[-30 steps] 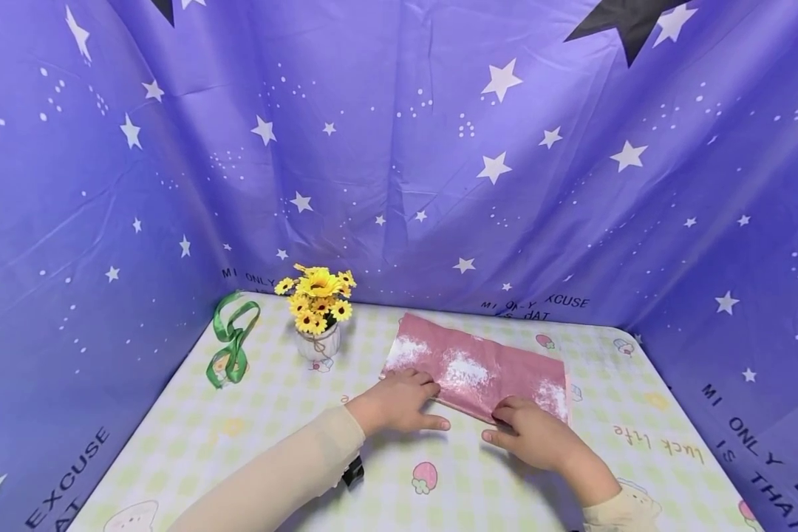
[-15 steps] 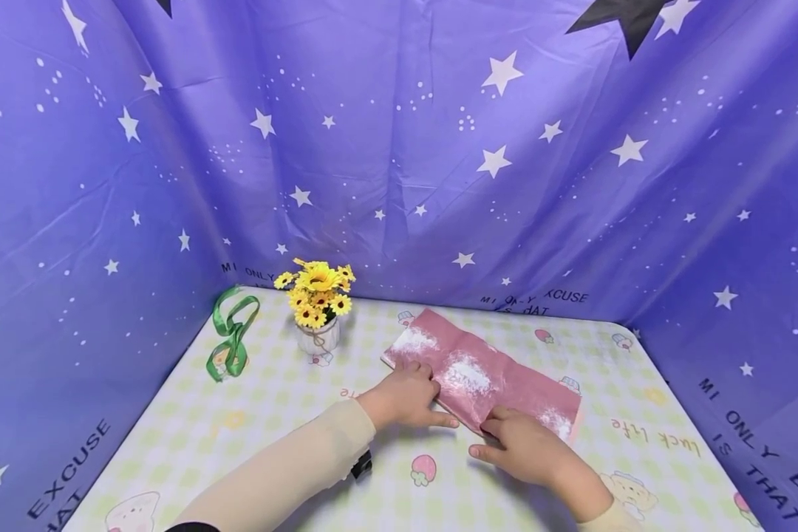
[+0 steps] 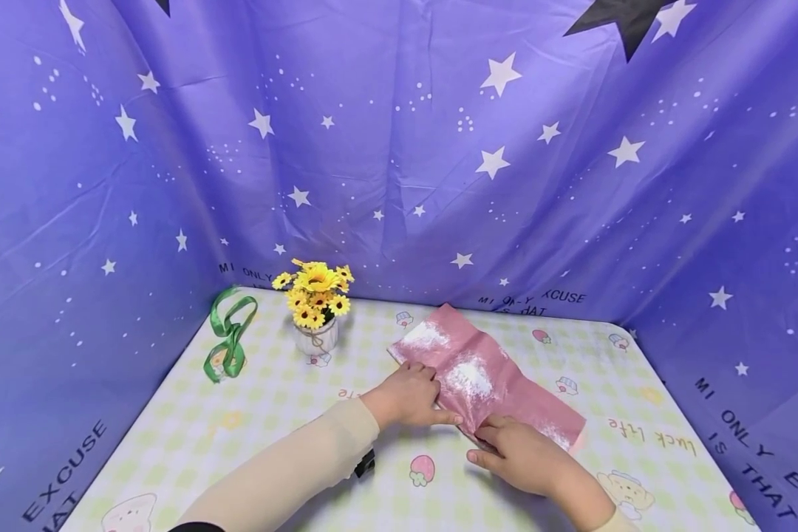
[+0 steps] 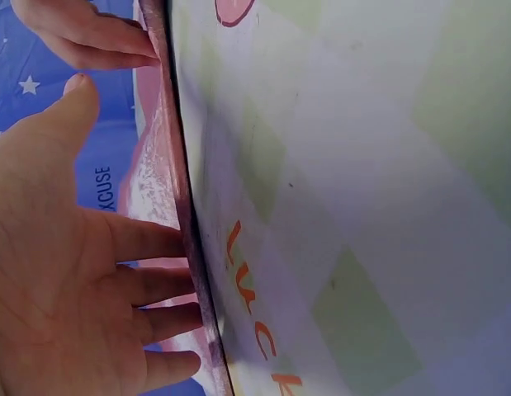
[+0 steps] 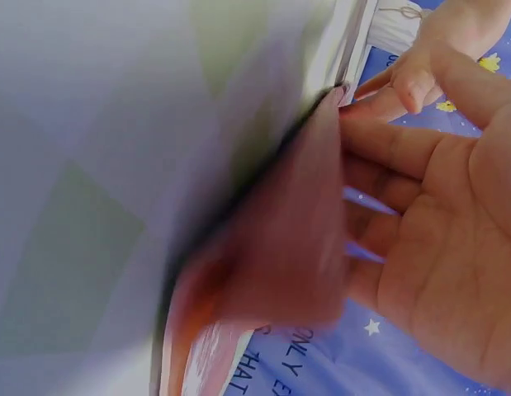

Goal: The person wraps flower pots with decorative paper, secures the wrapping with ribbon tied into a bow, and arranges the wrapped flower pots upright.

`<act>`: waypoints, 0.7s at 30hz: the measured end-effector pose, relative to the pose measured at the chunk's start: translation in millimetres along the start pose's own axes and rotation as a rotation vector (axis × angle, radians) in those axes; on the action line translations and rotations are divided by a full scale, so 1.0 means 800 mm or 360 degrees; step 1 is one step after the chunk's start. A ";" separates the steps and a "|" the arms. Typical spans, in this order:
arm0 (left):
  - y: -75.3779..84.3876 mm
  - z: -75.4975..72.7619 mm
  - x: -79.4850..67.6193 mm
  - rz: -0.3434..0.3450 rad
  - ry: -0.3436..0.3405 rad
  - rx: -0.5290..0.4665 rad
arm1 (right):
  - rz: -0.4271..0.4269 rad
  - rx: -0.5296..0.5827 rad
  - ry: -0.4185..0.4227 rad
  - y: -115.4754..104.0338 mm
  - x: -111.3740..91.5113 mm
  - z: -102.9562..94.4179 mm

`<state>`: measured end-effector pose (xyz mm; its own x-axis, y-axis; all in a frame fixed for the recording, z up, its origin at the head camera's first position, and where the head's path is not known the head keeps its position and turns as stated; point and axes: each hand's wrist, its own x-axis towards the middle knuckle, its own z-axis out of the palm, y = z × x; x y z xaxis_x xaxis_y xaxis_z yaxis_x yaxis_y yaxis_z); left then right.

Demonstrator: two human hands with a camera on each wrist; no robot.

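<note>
A folded pink sheet with white speckled patches lies slanted on the table, its middle creased and its far edge wavy. My left hand rests fingertips on its near left edge, thumb spread apart; the left wrist view has those fingers straight along the edge. At the near edge farther right is my right hand, its thumb held off the sheet. From the right wrist, a flap of the sheet stands away from the table, with the right fingers extended against its far side.
A pot of yellow artificial flowers stands at the back left. Left of it lies a looped green ribbon. The checked tablecloth reaches to a purple star-printed curtain around the table.
The pink sheet has turned clockwise, its far left corner going right and its right end coming nearer. My right hand has shifted slightly left and nearer; the left hand has followed slightly right.
</note>
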<state>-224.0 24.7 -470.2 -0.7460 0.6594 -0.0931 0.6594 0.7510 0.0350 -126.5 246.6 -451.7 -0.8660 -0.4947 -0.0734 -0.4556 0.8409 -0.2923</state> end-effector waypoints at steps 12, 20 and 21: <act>-0.002 0.004 0.017 -0.0031 -0.0013 0.0010 | -0.0105 0.0043 -0.0087 -0.001 -0.004 0.003; -0.009 0.002 0.029 -0.0026 -0.0056 -0.0004 | -0.0142 0.0085 -0.0109 -0.002 -0.003 0.006; -0.010 0.002 0.030 -0.0023 -0.0066 -0.0011 | -0.0140 0.0100 -0.0115 -0.002 -0.001 0.007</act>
<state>-247.4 34.6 -474.5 -0.7510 0.6465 -0.1347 0.6478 0.7608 0.0400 -123.5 244.5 -456.2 -0.8050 -0.5825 -0.1126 -0.5135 0.7791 -0.3596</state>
